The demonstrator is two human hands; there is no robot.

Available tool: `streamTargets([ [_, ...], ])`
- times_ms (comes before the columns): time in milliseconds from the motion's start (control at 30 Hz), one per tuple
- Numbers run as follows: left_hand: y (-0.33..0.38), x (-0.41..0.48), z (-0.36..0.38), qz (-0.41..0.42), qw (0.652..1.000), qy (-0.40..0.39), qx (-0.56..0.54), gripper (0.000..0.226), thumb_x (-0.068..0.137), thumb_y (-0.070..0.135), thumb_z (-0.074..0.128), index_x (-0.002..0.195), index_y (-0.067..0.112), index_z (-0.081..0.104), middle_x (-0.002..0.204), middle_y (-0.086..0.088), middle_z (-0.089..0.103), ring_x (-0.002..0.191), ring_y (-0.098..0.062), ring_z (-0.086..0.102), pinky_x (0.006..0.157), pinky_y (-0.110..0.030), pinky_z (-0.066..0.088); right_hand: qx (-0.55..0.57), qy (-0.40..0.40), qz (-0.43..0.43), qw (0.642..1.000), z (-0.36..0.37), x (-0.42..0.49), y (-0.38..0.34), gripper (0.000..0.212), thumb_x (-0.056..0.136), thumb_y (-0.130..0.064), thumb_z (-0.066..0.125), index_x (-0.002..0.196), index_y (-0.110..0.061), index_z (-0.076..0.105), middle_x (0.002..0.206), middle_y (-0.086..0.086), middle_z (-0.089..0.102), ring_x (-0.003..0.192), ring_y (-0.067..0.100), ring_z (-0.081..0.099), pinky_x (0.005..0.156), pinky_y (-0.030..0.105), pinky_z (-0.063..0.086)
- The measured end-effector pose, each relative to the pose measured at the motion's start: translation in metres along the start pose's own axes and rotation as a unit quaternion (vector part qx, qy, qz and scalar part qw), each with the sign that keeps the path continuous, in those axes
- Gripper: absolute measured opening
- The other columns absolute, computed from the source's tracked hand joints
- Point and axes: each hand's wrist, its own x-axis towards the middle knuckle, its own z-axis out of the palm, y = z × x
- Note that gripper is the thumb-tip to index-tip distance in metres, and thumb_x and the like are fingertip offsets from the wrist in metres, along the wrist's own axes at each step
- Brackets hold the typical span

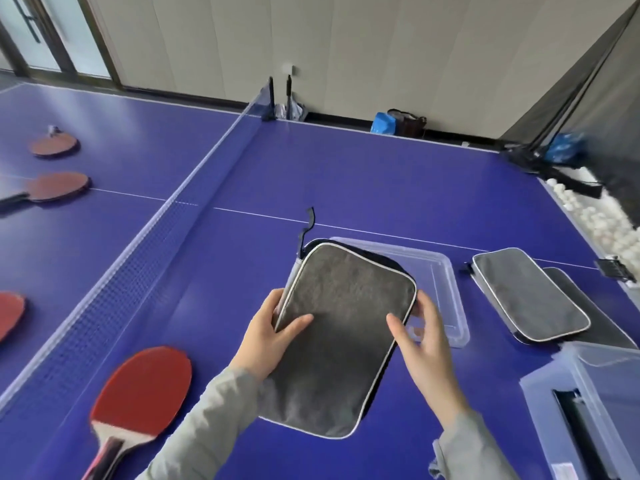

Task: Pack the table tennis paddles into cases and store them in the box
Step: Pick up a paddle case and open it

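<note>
A left hand (273,337) and right hand (420,337) grip a grey paddle case (343,334) by its sides over a blue table tennis table (346,174), apparently above a clear lid (446,271); a red paddle (145,386) lies nearby.

Beige panelled wall (346,46) behind the blue table (381,174).

A: The grey case (341,337)?
B: Centre, white-piped, slanted — two more cases (530,296) stacked at its right.
A: Paddles?
B: One red paddle (145,386) lies near left, rubber up; three more paddles (59,187) beyond the net (138,258). Clear box (595,403) — lower right.
</note>
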Motion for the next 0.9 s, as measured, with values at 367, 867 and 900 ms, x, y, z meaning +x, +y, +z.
streamTargets([
  [367, -0.015, -0.026, -0.061, 0.029, 0.966, -0.023, 0.257, 0.04, 0.076, 0.051, 0.069, 0.105, 0.046, 0.041, 0.084, 0.023, 0.064, 0.081, -0.008, 0.063, 0.077, -0.031, 0.05, -0.249, -0.107, -0.179, 0.946, 0.057, 0.015, -0.092, 0.021, 0.087, -0.027, 0.064, 0.107, -0.024, 0.068, 0.079, -0.012, 0.041, 0.081, 0.005, 0.044, 0.07, 0.012, 0.035],
  [867, -0.003, -0.026, -0.064, 0.181, 0.856, -0.087, 0.476, 0.042, 0.085, 0.055, 0.055, 0.122, 0.039, 0.043, 0.106, 0.018, 0.063, 0.088, -0.019, 0.063, 0.066, -0.029, 0.045, -0.3, -0.281, -0.053, 0.91, 0.057, 0.024, -0.1, 0.007, 0.077, -0.023, 0.067, 0.071, -0.024, 0.064, 0.059, -0.009, 0.059, 0.055, 0.0, 0.051, 0.059, 0.022, 0.046],
  [900, -0.003, -0.027, -0.063, 0.192, 0.845, -0.091, 0.491, 0.041, 0.086, 0.055, 0.054, 0.122, 0.039, 0.043, 0.106, 0.017, 0.063, 0.086, -0.02, 0.063, 0.064, -0.028, 0.043, -0.313, -0.287, -0.041, 0.905, 0.055, 0.024, -0.098, 0.008, 0.077, -0.025, 0.067, 0.07, -0.024, 0.064, 0.059, -0.009, 0.06, 0.055, 0.0, 0.052, 0.059, 0.025, 0.05],
])
